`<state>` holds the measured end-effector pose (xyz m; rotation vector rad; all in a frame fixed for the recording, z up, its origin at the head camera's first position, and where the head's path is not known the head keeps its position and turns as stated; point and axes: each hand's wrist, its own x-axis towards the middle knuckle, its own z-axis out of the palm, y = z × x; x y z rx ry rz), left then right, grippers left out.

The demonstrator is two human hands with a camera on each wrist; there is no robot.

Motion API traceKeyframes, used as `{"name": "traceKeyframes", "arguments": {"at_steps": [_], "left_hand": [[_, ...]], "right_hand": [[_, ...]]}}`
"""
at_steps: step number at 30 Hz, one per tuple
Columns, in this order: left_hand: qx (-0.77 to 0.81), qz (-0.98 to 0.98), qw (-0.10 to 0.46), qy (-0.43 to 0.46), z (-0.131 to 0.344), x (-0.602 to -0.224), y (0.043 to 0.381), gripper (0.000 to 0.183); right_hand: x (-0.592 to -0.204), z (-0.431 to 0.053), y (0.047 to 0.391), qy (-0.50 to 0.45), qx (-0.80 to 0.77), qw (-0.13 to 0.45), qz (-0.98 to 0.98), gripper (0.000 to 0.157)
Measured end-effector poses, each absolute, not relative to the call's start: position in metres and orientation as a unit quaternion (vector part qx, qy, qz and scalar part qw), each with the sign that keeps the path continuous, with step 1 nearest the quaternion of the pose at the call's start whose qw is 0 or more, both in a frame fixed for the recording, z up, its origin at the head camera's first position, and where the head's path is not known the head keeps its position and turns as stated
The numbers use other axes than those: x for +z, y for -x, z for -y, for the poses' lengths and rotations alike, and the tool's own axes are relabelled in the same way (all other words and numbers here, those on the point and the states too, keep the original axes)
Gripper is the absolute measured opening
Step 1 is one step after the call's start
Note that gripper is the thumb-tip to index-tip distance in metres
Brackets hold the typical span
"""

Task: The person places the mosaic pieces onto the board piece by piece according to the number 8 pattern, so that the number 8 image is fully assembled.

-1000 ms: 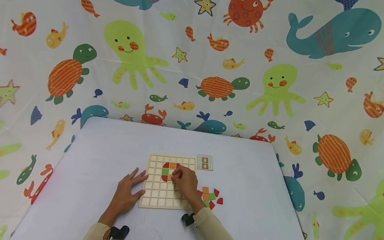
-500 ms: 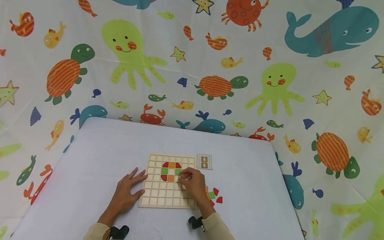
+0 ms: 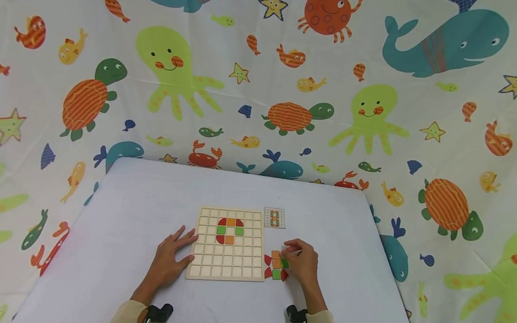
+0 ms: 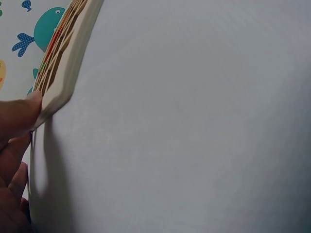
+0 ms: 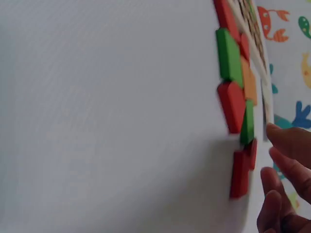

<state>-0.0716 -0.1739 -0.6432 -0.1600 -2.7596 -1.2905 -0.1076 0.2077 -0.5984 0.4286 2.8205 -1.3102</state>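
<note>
A light wooden grid board [image 3: 209, 259] lies on the table, with a small ring of red, orange and green tiles [image 3: 239, 231] set in its upper middle cells. At the board's left edge rests my left hand [image 3: 172, 254], fingers spread; the left wrist view has its thumb [image 4: 22, 114] against the board's side. Loose tiles [image 3: 276, 263] in the same colours lie right of the board. My right hand [image 3: 303, 264] hovers just over them with fingers loosely bent. In the right wrist view nothing shows between its fingertips, above red and green blocks [image 5: 231, 60].
A small pattern card [image 3: 275, 218] with a coloured grid drawing lies at the board's upper right. The white table [image 3: 350, 244] reaches back to a hanging cloth [image 3: 259, 147] printed with sea animals. Both wrists carry small black cameras.
My right hand has moved from over the board's ring of tiles to the right, over the loose tiles. The green tile at the ring's right side is uncovered. My left hand has stayed put.
</note>
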Motion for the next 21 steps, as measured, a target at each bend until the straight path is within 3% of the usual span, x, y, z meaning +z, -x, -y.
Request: {"name": "traceKeyframes", "arguments": {"at_steps": [9, 21], "left_hand": [[-0.423, 0.903, 0.054, 0.054, 0.174, -0.643, 0.071, 0.06], [-0.425, 0.902, 0.054, 0.058, 0.173, -0.643, 0.071, 0.059]], "right_hand": [[-0.604, -0.228, 0.098, -0.159, -0.351, 0.017, -0.923, 0.015], [-0.602, -0.218, 0.099, -0.085, -0.37, 0.027, -0.925, 0.016]]}}
